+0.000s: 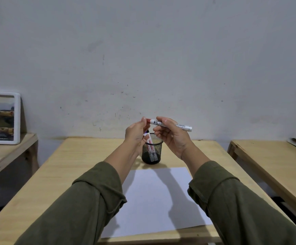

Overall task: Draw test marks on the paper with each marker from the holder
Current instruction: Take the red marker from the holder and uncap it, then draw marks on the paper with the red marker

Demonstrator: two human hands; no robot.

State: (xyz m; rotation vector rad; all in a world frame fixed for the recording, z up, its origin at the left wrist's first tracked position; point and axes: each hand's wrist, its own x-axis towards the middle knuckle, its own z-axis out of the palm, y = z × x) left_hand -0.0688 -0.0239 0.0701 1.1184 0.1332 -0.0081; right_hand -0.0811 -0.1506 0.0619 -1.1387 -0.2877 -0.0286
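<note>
- One view only, head-worn, wide-angle; straight edges bow toward the frame borders.
- Faces forward and slightly down across the pale wooden desk point(83, 167) to the scuffed grey-white wall point(143, 59).
- Close range: olive-green sleeves point(83, 206) enter from the bottom corners.
- Wall fills the upper half; desk the lower half.

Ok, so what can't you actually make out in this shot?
Head view only:
- Marker cap end: covered by the left hand fingers, so cap on or off is unclear.
- Marker print: too small to read.
- Holder contents: the left hand and the mesh hide them, so the count is uncertain.
- Paper: partly under the sleeves and shadows; faint marks could be missed.
- Right hand grips the barrel, hiding its middle.
</note>
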